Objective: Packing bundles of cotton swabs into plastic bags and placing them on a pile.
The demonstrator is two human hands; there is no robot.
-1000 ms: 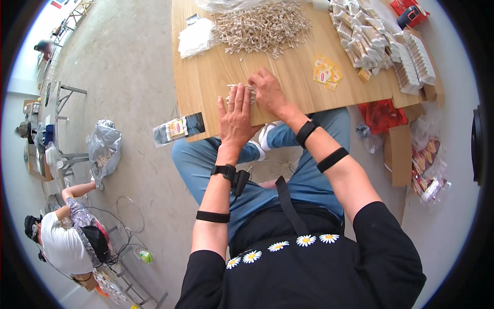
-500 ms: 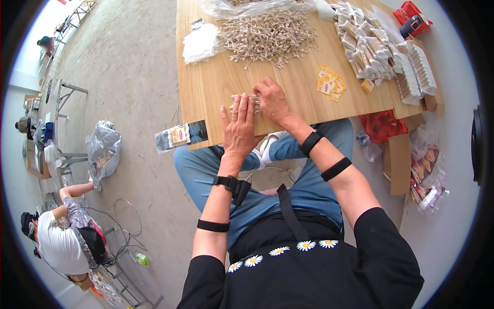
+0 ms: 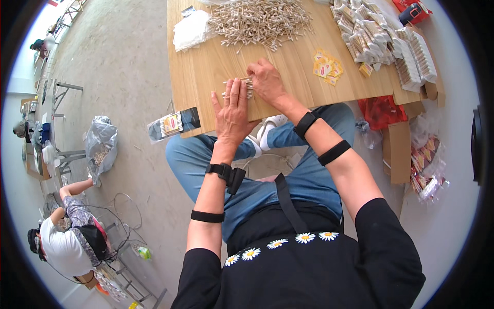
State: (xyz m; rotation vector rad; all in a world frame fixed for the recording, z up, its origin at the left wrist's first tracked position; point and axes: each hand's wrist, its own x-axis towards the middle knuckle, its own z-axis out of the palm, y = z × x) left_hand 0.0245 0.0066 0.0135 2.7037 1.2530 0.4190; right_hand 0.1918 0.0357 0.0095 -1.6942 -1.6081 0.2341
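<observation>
Under the fingers of my left hand (image 3: 232,110) lies a small row of cotton swabs (image 3: 249,87), side by side on the wooden table (image 3: 206,67). That hand rests flat with its fingers stretched out, pressing on the swabs. My right hand (image 3: 267,83) is bent inward at the row's right end, its thumb and fingers pinched by the swab tips; what sits between them is hidden. Beyond both hands spreads a big heap of loose cotton swabs (image 3: 260,23). A clear packet of swabs with a yellow label (image 3: 171,123) lies at the table's near left corner.
White plastic bags (image 3: 190,32) lie left of the heap. Yellow cards (image 3: 328,67) are at the right, near stacked swab packs (image 3: 365,33). A red bag (image 3: 382,110) and a cardboard box (image 3: 400,152) stand below the table's right side. Another person (image 3: 67,242) sits at far left.
The table and both hands appear higher and slightly further left in the picture. The left hand stays flat on the swabs, and the right stays pinched beside them.
</observation>
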